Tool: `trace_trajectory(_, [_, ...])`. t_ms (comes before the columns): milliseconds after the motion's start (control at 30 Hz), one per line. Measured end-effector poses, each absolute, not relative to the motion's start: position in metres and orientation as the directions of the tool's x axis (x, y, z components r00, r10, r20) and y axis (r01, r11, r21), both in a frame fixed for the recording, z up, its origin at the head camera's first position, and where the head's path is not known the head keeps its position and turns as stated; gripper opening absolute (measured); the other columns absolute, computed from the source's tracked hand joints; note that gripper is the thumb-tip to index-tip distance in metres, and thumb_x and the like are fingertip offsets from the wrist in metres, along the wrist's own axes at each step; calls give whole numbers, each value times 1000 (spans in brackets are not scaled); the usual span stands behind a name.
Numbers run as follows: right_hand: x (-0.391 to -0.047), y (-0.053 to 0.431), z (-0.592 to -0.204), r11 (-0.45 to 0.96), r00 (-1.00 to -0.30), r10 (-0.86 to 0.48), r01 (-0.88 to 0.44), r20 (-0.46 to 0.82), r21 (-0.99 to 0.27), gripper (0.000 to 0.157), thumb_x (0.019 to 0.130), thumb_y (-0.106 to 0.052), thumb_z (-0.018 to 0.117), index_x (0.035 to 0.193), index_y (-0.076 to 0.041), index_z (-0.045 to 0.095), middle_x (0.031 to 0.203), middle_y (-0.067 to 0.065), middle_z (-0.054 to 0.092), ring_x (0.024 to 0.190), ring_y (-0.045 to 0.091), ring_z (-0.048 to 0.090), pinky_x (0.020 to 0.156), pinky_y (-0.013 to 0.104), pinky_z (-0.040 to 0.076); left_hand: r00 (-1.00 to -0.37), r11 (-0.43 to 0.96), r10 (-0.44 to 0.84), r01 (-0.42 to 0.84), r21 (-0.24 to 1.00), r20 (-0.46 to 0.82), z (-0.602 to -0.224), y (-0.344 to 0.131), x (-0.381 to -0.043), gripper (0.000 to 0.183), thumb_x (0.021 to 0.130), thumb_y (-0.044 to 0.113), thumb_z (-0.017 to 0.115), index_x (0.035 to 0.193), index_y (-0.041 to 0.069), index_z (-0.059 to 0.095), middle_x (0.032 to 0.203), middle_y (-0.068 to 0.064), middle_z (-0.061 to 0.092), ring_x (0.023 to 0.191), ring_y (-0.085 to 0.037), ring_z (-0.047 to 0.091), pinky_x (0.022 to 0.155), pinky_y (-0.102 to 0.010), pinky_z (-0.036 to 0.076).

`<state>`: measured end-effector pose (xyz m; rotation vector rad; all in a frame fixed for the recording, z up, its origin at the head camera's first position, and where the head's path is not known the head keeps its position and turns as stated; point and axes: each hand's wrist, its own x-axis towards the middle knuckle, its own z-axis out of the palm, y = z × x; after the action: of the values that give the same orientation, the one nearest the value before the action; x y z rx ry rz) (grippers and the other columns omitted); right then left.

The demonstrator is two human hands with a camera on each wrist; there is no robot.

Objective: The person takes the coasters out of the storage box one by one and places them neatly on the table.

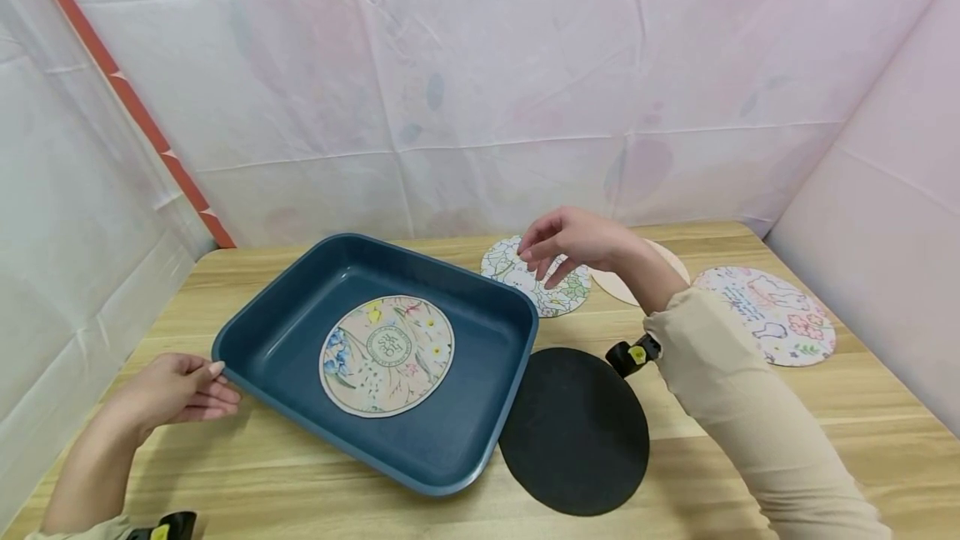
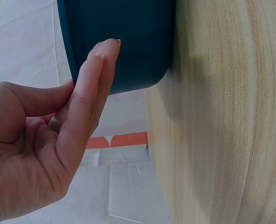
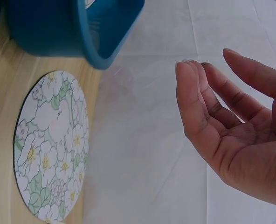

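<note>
A deep blue rectangular pan [image 1: 288, 307] sits on the wooden table, and a round mat with a floral print [image 1: 386, 357] lies inside it. At the pan's left corner, my left hand [image 1: 168, 390] pinches the rim between thumb and fingers; the left wrist view shows the fingers [image 2: 84, 93] stretched along the outer wall. Beyond the pan's right end my right hand [image 1: 581, 244] hovers with loosely bent fingers, holding nothing. Below it lies a round white mat with flowers [image 3: 54, 144], partly covered by the hand in the head view.
A black round mat [image 1: 577, 432] lies against the pan's right side. Behind my right forearm is a plain beige round mat [image 1: 618, 287]. Farther right rests a round mat with pink flowers and animal drawings [image 1: 780, 315]. White cloth walls [image 1: 480, 107] border the table [image 1: 315, 498].
</note>
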<state>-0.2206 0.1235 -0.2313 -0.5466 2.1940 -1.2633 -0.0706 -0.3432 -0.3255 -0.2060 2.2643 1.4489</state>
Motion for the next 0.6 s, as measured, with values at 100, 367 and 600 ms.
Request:
trace_trajectory(100, [-221,117,-229,481,-765,-593,-87,-251,-872,20,89,-10,60,102,5,59,87,17,58,74,29,61,69,45,55,-891,441,105,-357,824,-442,-326,-343,-70,36,100,5,23,99,-23,45,83,-14,65,75,-21,65,71,-33,55])
trace_trajectory(367, [-225,103,-228,472,-764,-596,-84,-248,-877,19,89,-10,60,102,4,60,87,17,60,80,37,60,70,44,55,-895,443,104,-349,826,-434,-325,-342,-71,36,101,6,23,98,-22,45,83,-14,65,75,-21,65,70,-33,56])
trace_trajectory(600, [-227,89,-231,461,-768,-584,-48,-262,-886,17,87,-9,61,99,4,62,85,18,60,78,37,61,68,46,55,-896,450,91,-353,820,-435,-324,-341,-70,36,101,5,22,97,-23,44,82,-14,65,74,-20,65,69,-33,56])
